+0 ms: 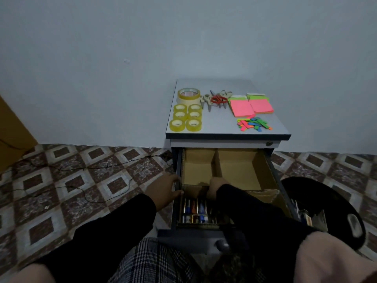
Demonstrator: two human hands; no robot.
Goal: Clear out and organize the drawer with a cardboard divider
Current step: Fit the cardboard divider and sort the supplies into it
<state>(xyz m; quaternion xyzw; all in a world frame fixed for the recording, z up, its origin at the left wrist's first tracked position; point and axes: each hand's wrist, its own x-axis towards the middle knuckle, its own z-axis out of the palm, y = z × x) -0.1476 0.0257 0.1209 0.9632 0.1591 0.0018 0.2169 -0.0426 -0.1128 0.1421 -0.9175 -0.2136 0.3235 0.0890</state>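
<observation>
Brown cardboard divider (214, 166) sits inside the open drawer (285, 193), its long wall running front to back, with a cross wall cutting left to right just ahead of my hands. The two back compartments look bare; the front-left one holds a row of batteries (195, 211) lying with their long axes front to back. My right hand (216, 188) is down in the drawer, right at the cross wall and just beyond the batteries, so it is the nearer one for whatever goes in or gets seated next. My left hand (165, 189) rests on the drawer's left edge, fingers (177, 193) curled over the rim, steadying it I judge.

I cannot tell whether the right fingers are apart or pinching; the wrist and black sleeve cover them. The front-right compartment is mostly hidden by that forearm. On the bench (224, 127) wait the tape rolls (187, 117), scissors (217, 99), sticky notes (252, 106) and small coloured tabs (253, 124). A dark bin (326, 211) at right holds things too dim to name.
</observation>
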